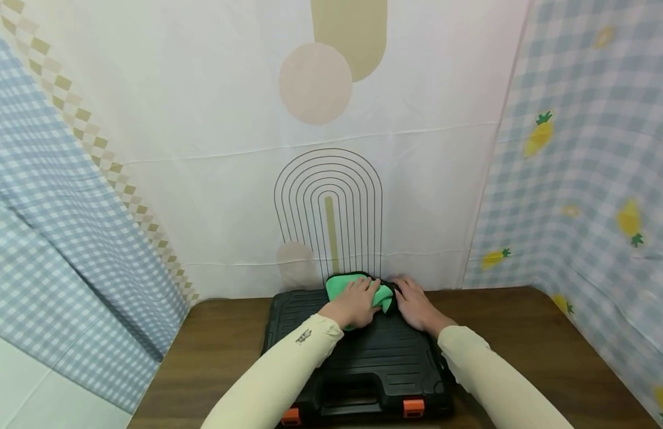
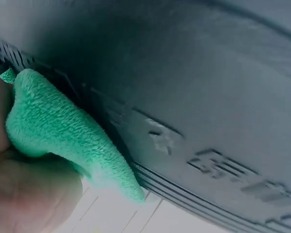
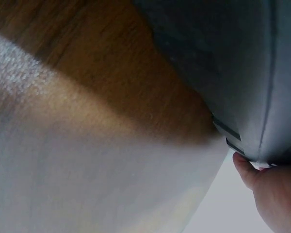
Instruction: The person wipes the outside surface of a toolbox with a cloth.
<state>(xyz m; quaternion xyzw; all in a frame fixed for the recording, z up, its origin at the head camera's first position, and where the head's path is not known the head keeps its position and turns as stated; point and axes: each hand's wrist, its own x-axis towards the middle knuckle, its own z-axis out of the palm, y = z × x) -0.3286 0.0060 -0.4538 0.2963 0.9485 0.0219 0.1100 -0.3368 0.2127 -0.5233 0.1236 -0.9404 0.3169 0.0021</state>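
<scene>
A black plastic tool case (image 1: 385, 363) lies flat on the table, its handle and orange latches (image 1: 414, 408) toward me. My left hand (image 1: 353, 304) holds a green cloth (image 1: 339, 285) with a dark edge against the far part of the lid. In the left wrist view the fuzzy cloth (image 2: 63, 121) is bunched by the thumb, against the case's ribbed and lettered surface (image 2: 223, 165). At the far right corner, my right hand (image 1: 417, 305) grips the case's edge. The right wrist view shows a digit (image 3: 242, 167) of that hand against the case's side (image 3: 242, 97).
The brown wooden table (image 1: 229, 339) extends on both sides of the case. A white patterned cloth (image 1: 219, 208) hangs right behind it. Blue checked cloths hang at the left (image 1: 68, 196) and the right (image 1: 594, 196).
</scene>
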